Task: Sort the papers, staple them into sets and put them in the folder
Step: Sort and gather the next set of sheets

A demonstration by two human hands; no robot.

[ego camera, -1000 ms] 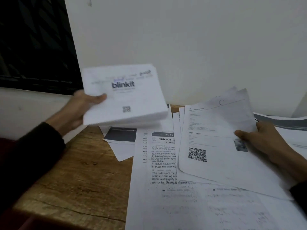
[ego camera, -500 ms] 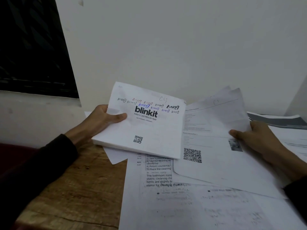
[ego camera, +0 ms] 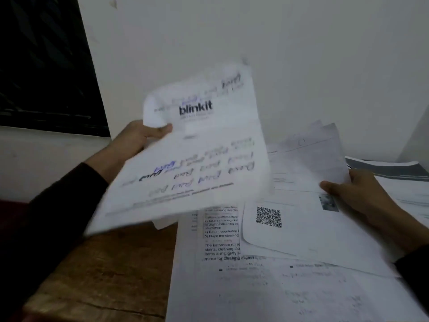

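My left hand grips a white "blinkit" paper by its left edge and holds it in the air, blurred by motion. The paper has fallen open, so a lower flap with handwritten words hangs toward me. On the right, my right hand holds a few sheets with a QR code by their right edge, lifted a little off the pile. Under both lies a spread of printed papers on the wooden table. No stapler or folder is in sight.
A white wall rises right behind the table. A dark window with a pale sill is at the left. More sheets with a dark grey band lie at the far right. The table's left part shows bare wood.
The folded blinkit paper has come open in my left hand and swung up and to the right. My right hand has stayed on the QR-code sheets.
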